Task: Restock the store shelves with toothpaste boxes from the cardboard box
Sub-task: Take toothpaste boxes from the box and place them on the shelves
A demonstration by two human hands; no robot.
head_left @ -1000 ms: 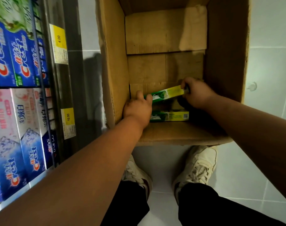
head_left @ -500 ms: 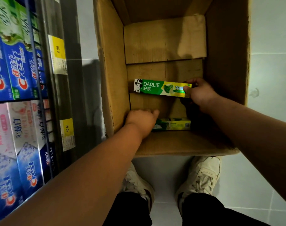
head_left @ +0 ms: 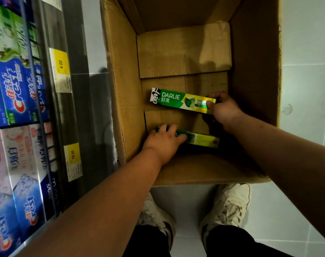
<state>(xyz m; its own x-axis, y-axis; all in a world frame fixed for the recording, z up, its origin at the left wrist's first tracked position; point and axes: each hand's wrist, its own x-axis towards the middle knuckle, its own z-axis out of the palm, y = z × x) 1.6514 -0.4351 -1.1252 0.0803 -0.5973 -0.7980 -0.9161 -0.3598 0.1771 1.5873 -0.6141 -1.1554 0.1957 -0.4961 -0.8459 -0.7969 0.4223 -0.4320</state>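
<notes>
The right grip (head_left: 223, 110) pinches the right end of a green-and-yellow Darlie toothpaste box (head_left: 176, 100), thumb across the printed face and the other fingers curled behind it. The box is level and lengthwise, raised above the bottom of the cardboard box (head_left: 121, 89), with its label facing up. The left grip (head_left: 163, 140) reaches down to the near end of the carton, and its fingers lie over the left end of a second Darlie toothpaste box (head_left: 200, 140), which rests flat on the bottom against the near wall. That grip is blurred, so I cannot tell whether it has closed round the box or only touches it. The two toothpaste boxes lie roughly parallel and apart, with bare cardboard flaps between them. The cardboard box stands open on a pale tiled floor (head_left: 306, 89), just in front of the person's light-coloured shoes (head_left: 230, 206). Just left of the carton rise the store shelves (head_left: 78, 112), which carry yellow price tags (head_left: 60, 69) marked 4 00 on the upper rail and 10 00 on the lower. Behind the rails stand rows of upright Crest toothpaste boxes (head_left: 15, 89), blue and green on the upper tier, white and blue on the lower.
</notes>
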